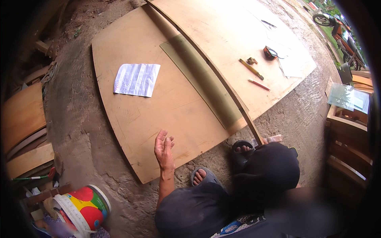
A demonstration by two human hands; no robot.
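Observation:
My left hand (164,150) is raised over the near edge of a tan board (131,123), fingers loosely spread and empty. A long narrow wooden strip (226,88) runs across the board down to my right knee, beside an olive band (197,79). A striped paper (136,80) lies left of it. Right of it are a red pencil (259,85), a yellow tool (251,69), a small brass-coloured piece (251,60), an orange-black tape measure (270,52) and a thin dark tool (268,23). Only a sliver of skin shows beside my right knee; that hand's fingers are hidden.
My sandalled feet (200,176) are on rough concrete (79,135) before the board. Wood offcuts (24,115) and a colourful bucket (85,208) are at left. A wooden rack (347,146) with glass panes (341,96) stands at right, a motorbike (341,37) behind.

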